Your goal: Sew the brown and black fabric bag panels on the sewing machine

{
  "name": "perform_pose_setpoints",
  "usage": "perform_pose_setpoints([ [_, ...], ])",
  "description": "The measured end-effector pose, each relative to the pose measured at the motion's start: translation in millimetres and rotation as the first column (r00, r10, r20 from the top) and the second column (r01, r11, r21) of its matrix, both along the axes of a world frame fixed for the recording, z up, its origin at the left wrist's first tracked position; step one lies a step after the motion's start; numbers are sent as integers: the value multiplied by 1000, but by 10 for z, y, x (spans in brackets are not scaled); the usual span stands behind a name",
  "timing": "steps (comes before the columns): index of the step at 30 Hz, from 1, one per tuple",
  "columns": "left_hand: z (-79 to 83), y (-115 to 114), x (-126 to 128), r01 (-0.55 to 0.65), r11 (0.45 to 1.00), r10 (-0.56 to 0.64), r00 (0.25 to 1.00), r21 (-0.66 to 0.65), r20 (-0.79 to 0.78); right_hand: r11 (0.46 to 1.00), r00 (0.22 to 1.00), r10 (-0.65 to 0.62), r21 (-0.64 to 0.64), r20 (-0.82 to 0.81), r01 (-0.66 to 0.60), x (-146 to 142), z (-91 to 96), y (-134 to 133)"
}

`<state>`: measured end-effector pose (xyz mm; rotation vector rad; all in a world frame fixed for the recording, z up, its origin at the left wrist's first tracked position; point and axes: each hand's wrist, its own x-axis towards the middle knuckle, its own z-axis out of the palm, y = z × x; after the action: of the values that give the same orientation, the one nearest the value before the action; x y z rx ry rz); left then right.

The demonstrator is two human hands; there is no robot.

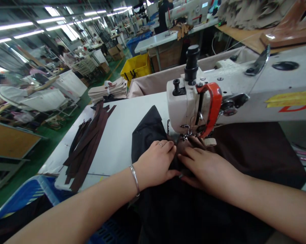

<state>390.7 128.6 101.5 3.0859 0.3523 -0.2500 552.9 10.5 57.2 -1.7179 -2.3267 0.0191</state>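
Observation:
A white sewing machine (259,101) with an orange guard (214,106) stands over dark fabric. Just in front of its presser foot (184,137), my left hand (155,162) has its fingers curled on black fabric (147,130), thumb toward the other hand. My right hand (211,169) grips a fold of dark brown fabric (254,145) close to the foot, its fingertips partly hidden in the folds. Both hands almost meet at the fabric's edge. The black cloth hangs over the table's front toward me, and the brown part spreads right under the machine arm.
Dark brown strips (92,142) lie on the white table (117,122) at left. A blue basket (45,186) stands below the left edge. Behind are stacked beige pieces (109,88), a yellow bin (136,67) and a fabric-lined trough (153,83). Other people sit further left.

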Motion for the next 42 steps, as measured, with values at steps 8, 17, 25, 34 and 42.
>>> perform_pose_setpoints([
  [8,-24,141,-30,39,980,-32,999,-194,40,993,964,85,-59,-251,-103,294,1,9],
  [17,-146,79,200,260,946,-277,959,193,67,970,950,194,192,-245,-148,362,-95,-134],
  [25,-272,-198,281,216,941,-262,953,261,154,958,942,286,27,-174,-286,715,44,-24],
  [34,-143,106,133,-67,883,255,899,-464,356,982,926,190,54,-326,-182,452,-131,-231],
  [42,-60,-68,164,-28,971,58,991,-236,122,976,955,217,38,-203,-213,435,-92,-216],
])
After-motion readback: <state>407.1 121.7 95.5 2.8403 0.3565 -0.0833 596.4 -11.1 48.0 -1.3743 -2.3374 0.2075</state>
